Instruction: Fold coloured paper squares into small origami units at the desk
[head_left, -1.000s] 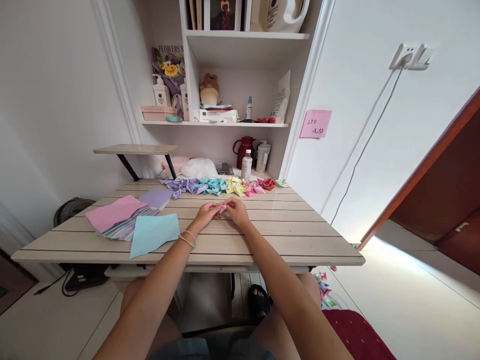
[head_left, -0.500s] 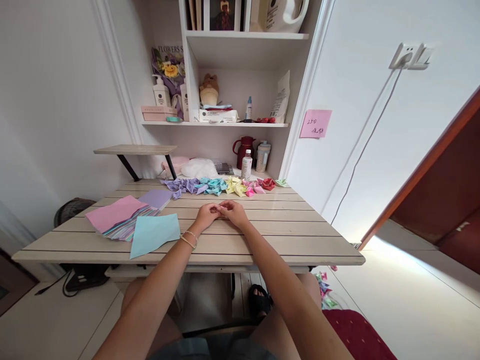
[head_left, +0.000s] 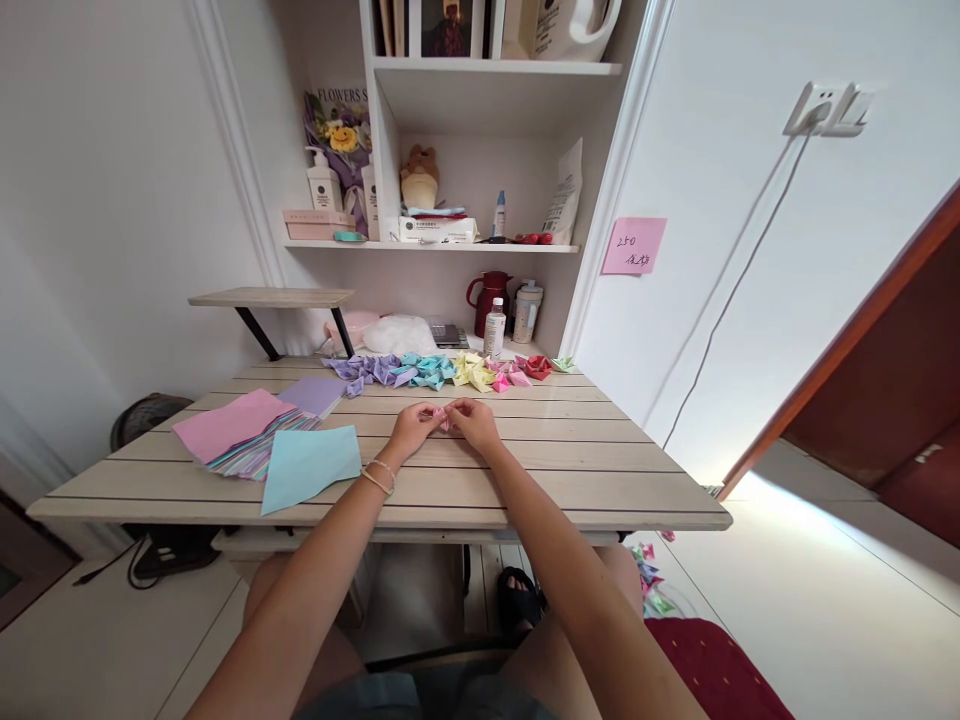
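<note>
Over the middle of the desk (head_left: 600, 482), the left hand (head_left: 414, 431) and the right hand (head_left: 474, 425) meet at a small pink folded paper (head_left: 445, 421) — each has its fingertips closed narrowly on it, one from either side, covering much of its shape. Along the desk's back edge lie folded paper pieces (head_left: 429, 371) in purple, blue, yellow, pink, red and green. On the desk's left part are a fanned paper stack (head_left: 259, 450) with a pink sheet (head_left: 231, 424) on top, purple paper (head_left: 319, 394) and a light blue sheet (head_left: 311, 468). A bottle (head_left: 494, 331) stands at the back of the desk — a dark red jug (head_left: 491, 300) and a patterned cup (head_left: 527, 312) are just beside it.
</note>
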